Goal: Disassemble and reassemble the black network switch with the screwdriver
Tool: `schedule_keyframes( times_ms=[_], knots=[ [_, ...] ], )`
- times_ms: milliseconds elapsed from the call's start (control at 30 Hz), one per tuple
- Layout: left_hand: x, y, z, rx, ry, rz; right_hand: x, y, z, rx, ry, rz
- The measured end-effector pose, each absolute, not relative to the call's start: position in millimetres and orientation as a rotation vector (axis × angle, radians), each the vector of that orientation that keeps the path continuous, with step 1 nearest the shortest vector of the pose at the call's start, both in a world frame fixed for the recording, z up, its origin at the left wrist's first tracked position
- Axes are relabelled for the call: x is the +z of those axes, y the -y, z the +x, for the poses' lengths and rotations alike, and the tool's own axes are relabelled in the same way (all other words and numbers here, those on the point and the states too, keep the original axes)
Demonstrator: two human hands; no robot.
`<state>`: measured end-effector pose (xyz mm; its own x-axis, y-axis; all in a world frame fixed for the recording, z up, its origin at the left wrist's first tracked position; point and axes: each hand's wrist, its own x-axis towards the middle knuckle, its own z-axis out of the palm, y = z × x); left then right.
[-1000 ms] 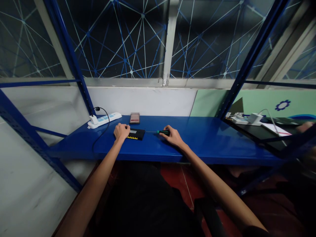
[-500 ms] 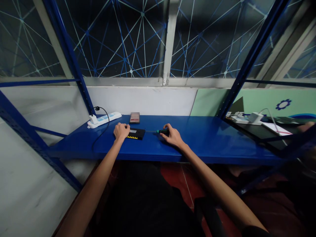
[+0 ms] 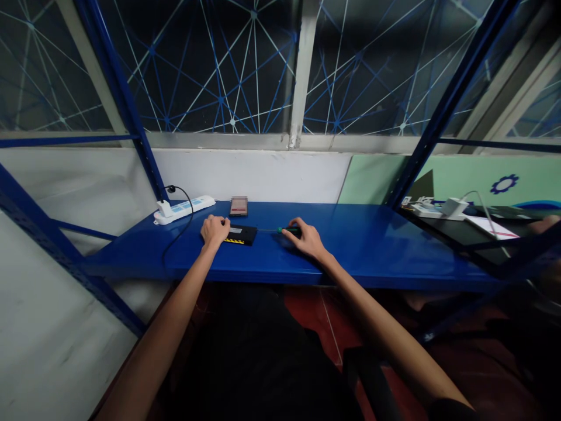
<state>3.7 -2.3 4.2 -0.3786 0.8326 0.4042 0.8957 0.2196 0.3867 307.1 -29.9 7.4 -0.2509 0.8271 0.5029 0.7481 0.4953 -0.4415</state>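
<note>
Left of centre on the blue bench [image 3: 359, 245], a black box [image 3: 242, 233] lies flat, its long axis running left to right, with a yellow-and-black striped band along the near side. The left hand [image 3: 214, 230] covers its left end, fingers bent down over it; the fingertips are hidden, so whether they grip or merely press cannot be told. Well to the right of it, the right hand [image 3: 308, 240] has thumb and fingers curled round the handle of a screwdriver [image 3: 280, 230]. The thin shaft points left, nearly in line with the box, and comes up to its right end, closer to the far corner than the near one; whether the tip touches or stops just short is too fine to see. This end-on line is what counts, with the left hand on the box and the right apart from it by the shaft. Just beyond the box, on the far side, lies a small flat case [image 3: 239, 206].
</note>
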Motion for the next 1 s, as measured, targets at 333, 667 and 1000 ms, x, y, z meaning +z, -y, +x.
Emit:
schedule_keyframes(
  times_ms=[333,667,1000],
  knots=[
    [0.8,-0.9,1.5,-0.852,2.351,-1.683,5.4,27.8,309.1,0.038,2.037,-1.320],
    [2.1,1.6,1.4,-0.869,2.355,-1.698,2.8,28.1,307.5,0.051,2.128,-1.322],
    [3.2,2.1,2.8,-0.859,2.372,-1.696,9.6,33.6,304.6,0.020,2.157,-1.444]
  ],
)
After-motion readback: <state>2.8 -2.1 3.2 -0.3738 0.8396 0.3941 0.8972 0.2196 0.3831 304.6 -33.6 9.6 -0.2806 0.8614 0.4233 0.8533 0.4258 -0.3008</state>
